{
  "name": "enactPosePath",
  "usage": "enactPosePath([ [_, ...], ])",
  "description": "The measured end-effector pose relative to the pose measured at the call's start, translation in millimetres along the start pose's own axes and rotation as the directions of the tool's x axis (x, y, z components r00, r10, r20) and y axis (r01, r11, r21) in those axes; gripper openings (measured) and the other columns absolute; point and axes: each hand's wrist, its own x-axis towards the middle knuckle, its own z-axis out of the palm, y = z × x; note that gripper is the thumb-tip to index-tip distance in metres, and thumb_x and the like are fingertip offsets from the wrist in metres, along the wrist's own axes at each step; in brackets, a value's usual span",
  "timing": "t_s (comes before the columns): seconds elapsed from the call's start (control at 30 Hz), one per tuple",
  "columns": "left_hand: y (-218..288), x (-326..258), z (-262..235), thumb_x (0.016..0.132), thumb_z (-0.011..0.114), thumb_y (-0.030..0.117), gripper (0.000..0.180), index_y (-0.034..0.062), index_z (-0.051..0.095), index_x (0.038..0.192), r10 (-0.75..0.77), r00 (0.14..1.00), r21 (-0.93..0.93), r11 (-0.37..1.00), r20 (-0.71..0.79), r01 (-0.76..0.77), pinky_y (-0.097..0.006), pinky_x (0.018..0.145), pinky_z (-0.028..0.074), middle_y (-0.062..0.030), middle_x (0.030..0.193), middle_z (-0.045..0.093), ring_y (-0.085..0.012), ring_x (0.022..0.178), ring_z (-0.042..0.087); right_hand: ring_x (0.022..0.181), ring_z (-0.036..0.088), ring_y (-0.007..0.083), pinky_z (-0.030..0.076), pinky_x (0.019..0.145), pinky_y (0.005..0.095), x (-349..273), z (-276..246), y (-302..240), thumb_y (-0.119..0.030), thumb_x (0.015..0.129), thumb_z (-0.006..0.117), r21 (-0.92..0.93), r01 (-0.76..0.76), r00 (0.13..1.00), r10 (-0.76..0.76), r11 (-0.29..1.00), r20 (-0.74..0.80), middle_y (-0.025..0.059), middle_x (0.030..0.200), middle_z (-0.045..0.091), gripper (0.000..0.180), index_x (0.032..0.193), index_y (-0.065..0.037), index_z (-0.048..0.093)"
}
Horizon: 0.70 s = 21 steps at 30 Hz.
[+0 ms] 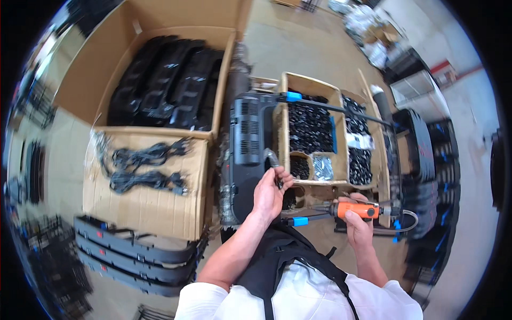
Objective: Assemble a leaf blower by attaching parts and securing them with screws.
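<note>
My left hand is closed over the edge of a black plastic housing with vent slots. A small dark piece with a clear, shiny end shows at its fingers; its exact kind is too blurred to tell. In my right hand lies an orange power screwdriver, its tip pointing left and a clear hose curling from its back end. A black frame of thin bars with blue clips spans the area between my hands and the parts boxes.
A cardboard bin holds black small parts and a bag of silver screws. Left stand a large carton of black mouldings and a cardboard surface with coiled cables. Curved black panels are stacked below; more stacks stand right.
</note>
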Motion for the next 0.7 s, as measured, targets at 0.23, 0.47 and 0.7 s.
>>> enactPosePath([
  [0.23,-41,100,27,0.115,0.026,0.054,0.069,0.0003,0.058,0.143,-0.065,0.987,0.597,0.801,0.146,-0.035,-0.039,0.12,0.032,-0.0127,0.142,0.062,-0.023,0.135,0.053,0.122,0.066,0.0382,0.053,0.107,0.0515,-100,-70,31,-0.007,0.087,0.072,0.195,-0.053,0.92,0.123,0.979,-0.371,0.0212,0.128,0.068,0.059,0.142,-0.006,0.049],
  [0.47,-66,87,23,0.114,0.039,0.041,0.053,0.0011,0.055,0.146,-0.063,0.972,0.91,0.369,0.229,-0.19,-0.039,0.115,0.042,-0.0169,0.144,0.062,-0.0268,0.137,0.056,0.119,0.067,0.0346,0.054,0.105,0.0512,-110,-126,89,-0.01,0.09,0.073,0.241,-0.098,0.859,0.204,0.966,-0.469,0.0169,0.128,0.067,0.058,0.143,-0.01,0.049],
  [0.7,-102,-22,14,0.106,0.052,0.042,0.048,0.0026,0.069,0.126,-0.256,0.954,0.846,-0.464,0.154,-0.261,-0.046,0.102,0.053,-0.0235,0.126,0.07,-0.0388,0.12,0.066,0.117,0.065,0.0301,0.055,0.101,0.0502,-16,-202,209,-0.015,0.095,0.074,0.558,-0.175,0.762,0.47,0.811,-0.445,0.0117,0.126,0.063,0.051,0.14,-0.011,0.052],
])
